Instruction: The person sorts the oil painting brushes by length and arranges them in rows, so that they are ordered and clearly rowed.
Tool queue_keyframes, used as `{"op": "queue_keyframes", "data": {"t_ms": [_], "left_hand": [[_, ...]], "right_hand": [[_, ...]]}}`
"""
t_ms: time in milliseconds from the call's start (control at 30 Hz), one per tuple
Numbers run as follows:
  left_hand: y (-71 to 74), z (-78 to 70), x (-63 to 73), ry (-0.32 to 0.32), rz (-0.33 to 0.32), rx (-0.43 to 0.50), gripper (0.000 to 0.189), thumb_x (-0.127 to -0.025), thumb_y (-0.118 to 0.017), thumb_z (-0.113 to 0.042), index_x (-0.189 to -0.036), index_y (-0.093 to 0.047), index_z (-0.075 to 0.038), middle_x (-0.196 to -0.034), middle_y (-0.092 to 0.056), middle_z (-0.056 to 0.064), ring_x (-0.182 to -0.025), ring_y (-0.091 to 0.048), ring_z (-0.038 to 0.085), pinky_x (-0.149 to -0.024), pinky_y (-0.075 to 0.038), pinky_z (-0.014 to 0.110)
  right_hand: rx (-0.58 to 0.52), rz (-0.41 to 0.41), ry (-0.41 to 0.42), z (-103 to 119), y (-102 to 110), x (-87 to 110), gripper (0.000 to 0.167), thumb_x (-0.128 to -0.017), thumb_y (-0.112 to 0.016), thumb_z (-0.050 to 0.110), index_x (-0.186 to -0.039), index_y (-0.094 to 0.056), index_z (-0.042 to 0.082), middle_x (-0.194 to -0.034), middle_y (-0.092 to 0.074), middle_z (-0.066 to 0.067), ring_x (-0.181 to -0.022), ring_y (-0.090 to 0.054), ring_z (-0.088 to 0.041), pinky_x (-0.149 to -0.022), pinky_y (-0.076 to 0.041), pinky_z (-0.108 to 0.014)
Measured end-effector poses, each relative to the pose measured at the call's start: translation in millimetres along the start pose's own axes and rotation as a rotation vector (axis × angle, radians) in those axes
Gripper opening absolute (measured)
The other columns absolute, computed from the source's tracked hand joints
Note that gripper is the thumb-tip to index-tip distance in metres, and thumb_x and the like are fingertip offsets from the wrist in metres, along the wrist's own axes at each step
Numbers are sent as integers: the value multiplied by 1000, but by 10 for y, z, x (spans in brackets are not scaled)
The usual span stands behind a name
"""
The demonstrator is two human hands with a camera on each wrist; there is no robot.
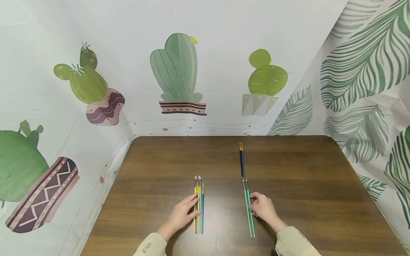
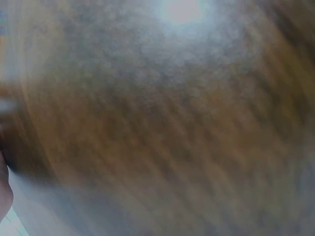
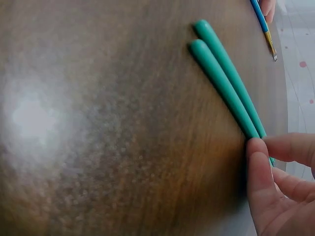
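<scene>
A person in pale sleeves [image 1: 293,241] has both hands down on a brown wooden bench [image 1: 294,170], and paintbrushes lie in groups before them. The right hand [image 1: 263,207] is at the green brushes [image 3: 226,89], which lie side by side right of centre, handle ends near and bristles far; thumb and forefinger are clamped at the handles, though I can't tell whether both brushes are in the pinch. Just beyond their tips sits a dark blue pair [image 1: 242,160], bristles also pointing far.

To the left, the left hand [image 1: 183,212] rests on a second bunch with thumb and fingers apart, tips over the yellow brushes [image 1: 194,227]. A pale green brush [image 1: 200,199] lies close to those, and a blue brush [image 1: 203,209] marks the bunch's right edge. The two groups are well apart. Behind the far edge hangs a white cloth [image 1: 224,71] printed with potted cacti.
</scene>
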State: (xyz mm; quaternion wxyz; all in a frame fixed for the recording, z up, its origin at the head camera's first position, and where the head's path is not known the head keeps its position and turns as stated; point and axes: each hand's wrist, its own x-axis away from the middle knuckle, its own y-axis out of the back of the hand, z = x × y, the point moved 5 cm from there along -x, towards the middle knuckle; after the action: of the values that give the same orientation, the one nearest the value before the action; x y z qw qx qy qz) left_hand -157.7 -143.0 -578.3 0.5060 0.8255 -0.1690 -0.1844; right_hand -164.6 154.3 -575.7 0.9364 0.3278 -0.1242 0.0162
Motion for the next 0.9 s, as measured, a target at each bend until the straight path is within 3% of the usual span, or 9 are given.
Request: {"op": "queue_keyframes", "data": {"t_ms": [567, 900], "left_hand": [[-2, 0, 0, -3, -4, -1, 51, -80, -61, -37, -122, -53, -10, -135, -44, 2, -120, -45, 21, -94, -41, 38], [-1, 0, 1, -5, -3, 0, 51, -80, -61, -36, -122, -53, -9, -135, -44, 3, -120, -45, 21, -94, -40, 38]], "right_hand": [[-111, 16, -25, -15, -20, 10, 31, -70, -61, -6, -101, -56, -4, -55, -52, -3, -40, -49, -11, -38, -42, -23], [-92, 16, -43, -18, -11, 3, 29, -70, -63, -3, -99, -57, -2, -54, -52, -2, -40, -49, -11, -37, -40, -23]]}}
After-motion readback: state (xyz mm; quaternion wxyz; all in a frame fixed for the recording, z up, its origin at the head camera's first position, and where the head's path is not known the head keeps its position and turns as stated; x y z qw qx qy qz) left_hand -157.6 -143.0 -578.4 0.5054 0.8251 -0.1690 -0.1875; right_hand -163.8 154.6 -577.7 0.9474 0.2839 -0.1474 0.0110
